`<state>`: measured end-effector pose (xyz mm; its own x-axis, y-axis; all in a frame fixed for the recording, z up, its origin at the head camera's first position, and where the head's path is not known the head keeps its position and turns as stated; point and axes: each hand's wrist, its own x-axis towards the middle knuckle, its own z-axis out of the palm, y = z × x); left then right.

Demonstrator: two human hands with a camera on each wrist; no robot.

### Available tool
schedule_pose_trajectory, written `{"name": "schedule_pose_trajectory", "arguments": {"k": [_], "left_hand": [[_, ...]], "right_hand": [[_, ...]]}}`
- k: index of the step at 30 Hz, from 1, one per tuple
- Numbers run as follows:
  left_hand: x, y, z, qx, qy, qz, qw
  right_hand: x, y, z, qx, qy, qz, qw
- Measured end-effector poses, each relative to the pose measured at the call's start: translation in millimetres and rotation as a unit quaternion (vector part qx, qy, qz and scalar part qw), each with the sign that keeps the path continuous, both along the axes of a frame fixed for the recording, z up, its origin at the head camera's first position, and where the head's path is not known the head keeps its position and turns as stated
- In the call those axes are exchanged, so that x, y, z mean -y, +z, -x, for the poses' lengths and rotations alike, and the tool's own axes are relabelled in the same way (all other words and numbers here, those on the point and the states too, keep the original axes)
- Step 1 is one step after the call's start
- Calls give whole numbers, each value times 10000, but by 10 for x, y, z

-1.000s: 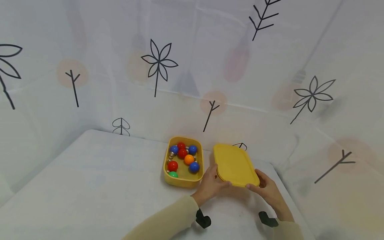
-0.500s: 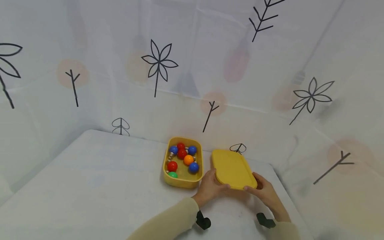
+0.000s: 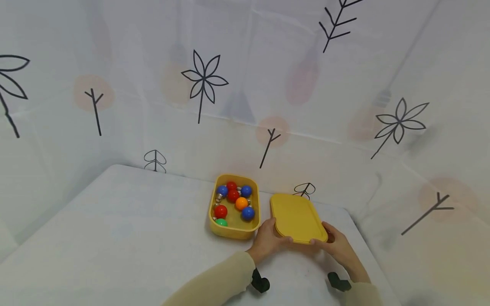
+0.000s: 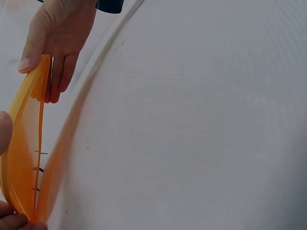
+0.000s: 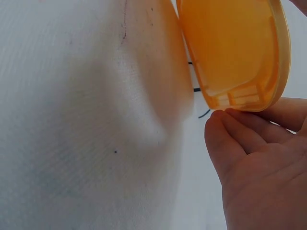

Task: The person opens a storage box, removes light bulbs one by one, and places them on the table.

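A yellow rounded-rectangle lid (image 3: 297, 217) is tilted above the table, its near edge raised. My left hand (image 3: 266, 241) grips its near left corner, thumb along the near edge. On the near right corner, my right hand (image 3: 340, 248) holds it between thumb and fingers. The lid's hollow underside (image 5: 235, 48) shows in the right wrist view. Left of it stands a yellow box (image 3: 233, 234) without a cover. Inside lie several small bulbs with metal screw bases, among them red, blue, green and an orange bulb (image 3: 241, 203). Only some left fingers (image 4: 12, 221) appear in the left wrist view.
A white cloth covers the table (image 3: 126, 233), whose right edge runs close past my right hand. Behind the table hangs a white patterned curtain (image 3: 237, 85) with plant drawings, near the far ends of box and lid.
Both hands have lowered the lid slightly toward the table and drawn it a little nearer. The box and its bulbs have stayed in place.
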<state>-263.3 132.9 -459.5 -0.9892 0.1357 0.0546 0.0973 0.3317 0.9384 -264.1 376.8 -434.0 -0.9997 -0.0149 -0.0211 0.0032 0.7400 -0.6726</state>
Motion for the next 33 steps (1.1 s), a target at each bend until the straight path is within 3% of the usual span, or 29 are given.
{"name": "schedule_pose_trajectory", "arguments": {"k": [19, 27, 33], "left_hand": [[-28, -22, 27, 40, 47, 285, 9996], [-32, -59, 54, -98, 84, 369, 9992], [-33, -69, 60, -95, -22, 479, 9988]], "right_hand": [[-33, -79, 22, 248, 41, -33, 9997], [-41, -96, 39, 351, 113, 51, 9993], [-32, -99, 15, 469, 116, -72, 9988]]}}
